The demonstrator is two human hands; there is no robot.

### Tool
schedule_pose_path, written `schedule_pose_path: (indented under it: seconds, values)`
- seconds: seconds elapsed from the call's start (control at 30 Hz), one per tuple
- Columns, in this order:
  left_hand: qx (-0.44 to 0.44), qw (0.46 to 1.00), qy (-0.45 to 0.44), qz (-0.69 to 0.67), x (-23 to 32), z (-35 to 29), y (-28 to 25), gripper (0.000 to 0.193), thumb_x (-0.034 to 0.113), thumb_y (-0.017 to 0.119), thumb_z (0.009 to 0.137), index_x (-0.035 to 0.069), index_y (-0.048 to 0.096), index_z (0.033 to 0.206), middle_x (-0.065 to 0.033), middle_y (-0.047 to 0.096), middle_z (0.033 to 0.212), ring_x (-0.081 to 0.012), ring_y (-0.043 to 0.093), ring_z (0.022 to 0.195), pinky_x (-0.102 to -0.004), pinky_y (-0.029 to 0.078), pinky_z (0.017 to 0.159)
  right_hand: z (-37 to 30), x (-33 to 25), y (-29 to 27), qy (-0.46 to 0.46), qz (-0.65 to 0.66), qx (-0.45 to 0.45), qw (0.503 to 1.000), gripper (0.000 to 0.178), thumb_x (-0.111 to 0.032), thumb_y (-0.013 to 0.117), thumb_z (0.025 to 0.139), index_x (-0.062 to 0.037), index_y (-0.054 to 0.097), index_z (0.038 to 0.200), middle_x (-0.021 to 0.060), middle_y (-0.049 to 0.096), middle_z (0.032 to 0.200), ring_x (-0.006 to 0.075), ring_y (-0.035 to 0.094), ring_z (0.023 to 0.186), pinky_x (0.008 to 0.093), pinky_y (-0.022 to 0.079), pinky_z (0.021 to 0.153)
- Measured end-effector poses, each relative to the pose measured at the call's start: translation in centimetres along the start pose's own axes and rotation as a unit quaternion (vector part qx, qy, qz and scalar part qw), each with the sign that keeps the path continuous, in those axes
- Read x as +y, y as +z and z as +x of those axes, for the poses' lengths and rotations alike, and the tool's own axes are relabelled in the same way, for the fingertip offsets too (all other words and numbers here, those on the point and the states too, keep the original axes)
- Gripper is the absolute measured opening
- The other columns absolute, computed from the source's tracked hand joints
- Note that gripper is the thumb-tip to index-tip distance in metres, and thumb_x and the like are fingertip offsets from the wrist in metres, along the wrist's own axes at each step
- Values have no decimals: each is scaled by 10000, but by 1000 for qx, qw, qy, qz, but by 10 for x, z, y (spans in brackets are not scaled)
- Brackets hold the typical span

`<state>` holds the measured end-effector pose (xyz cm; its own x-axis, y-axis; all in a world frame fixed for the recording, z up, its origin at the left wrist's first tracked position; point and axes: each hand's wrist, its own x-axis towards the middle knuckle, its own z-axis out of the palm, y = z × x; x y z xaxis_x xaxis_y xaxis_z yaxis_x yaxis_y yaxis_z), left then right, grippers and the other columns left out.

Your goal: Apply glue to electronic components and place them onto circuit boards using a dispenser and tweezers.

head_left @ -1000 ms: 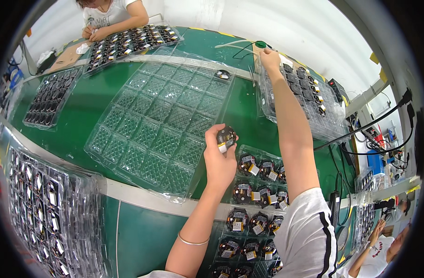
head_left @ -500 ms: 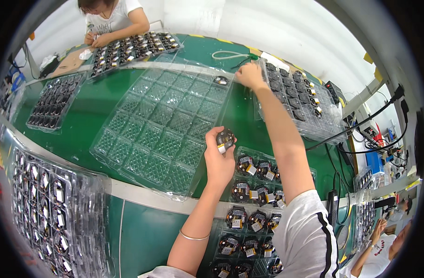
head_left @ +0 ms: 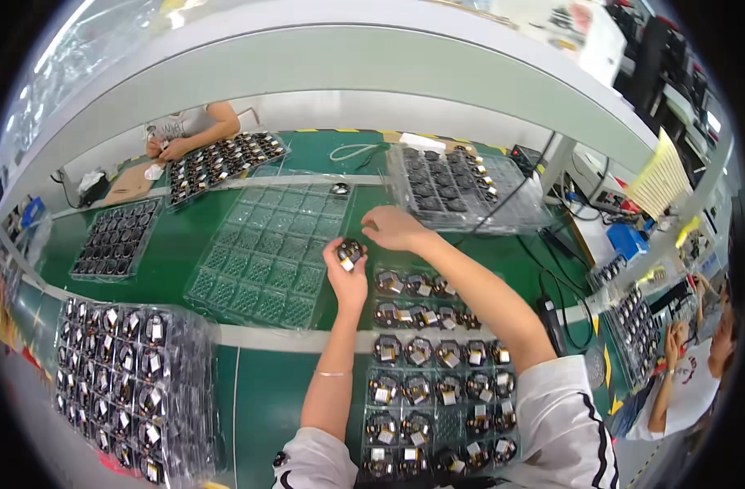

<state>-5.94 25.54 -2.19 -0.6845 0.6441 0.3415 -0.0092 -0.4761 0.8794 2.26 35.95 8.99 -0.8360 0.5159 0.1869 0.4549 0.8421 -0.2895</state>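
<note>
Worktop (head_left: pixel 164 269): spans mid-frame. Tray stack (head_left: pixel 529 200): upper R; my R hand (head_left: pixel 395 230) has left it. Clear tray (head_left: pixel 262 253): ctr-L. R hand: now at frame ctr, just beside my L hand (head_left: pixel 348 281); fingers curled, can't tell if grip holds anything. L hand: grip unchanged, pinching round black module (head_left: pixel 350 253), approx. ctr. Effect: both hands now near one module.

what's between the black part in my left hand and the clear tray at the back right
In the head view, the right hand lies between the black part and the clear tray, with green tabletop showing beside it.
</note>
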Motion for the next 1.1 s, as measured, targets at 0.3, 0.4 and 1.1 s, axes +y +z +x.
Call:
schedule_pose_path:
  seconds: [0.3,0.4,1.1]
  values:
    - [-154,988,-14,23,113,-77,5,574,-100,603,803,28,353,1303,-126,604,1082,-175,634,946,-285,506,841,-184,-108,-79,45,289,48,955,309,-96,572,909,44,550,1183,170,617,1122,255,611,1073,351,489,913]
    - [-207,978,25,-27,145,-111,-12,564,-123,570,827,32,329,1313,-144,586,1109,-196,641,971,-298,509,848,-237,-171,-126,-75,430,83,896,440,-151,498,952,-9,413,1360,150,533,1303,224,487,1243,381,390,1031]
    - [-54,994,-95,-30,99,-141,-74,566,-159,561,815,18,317,1294,-183,534,1127,-274,654,939,-320,547,821,-335,-142,-257,-358,628,266,637,716,-398,387,983,-29,55,1498,219,233,1516,391,188,1412,495,273,1096]
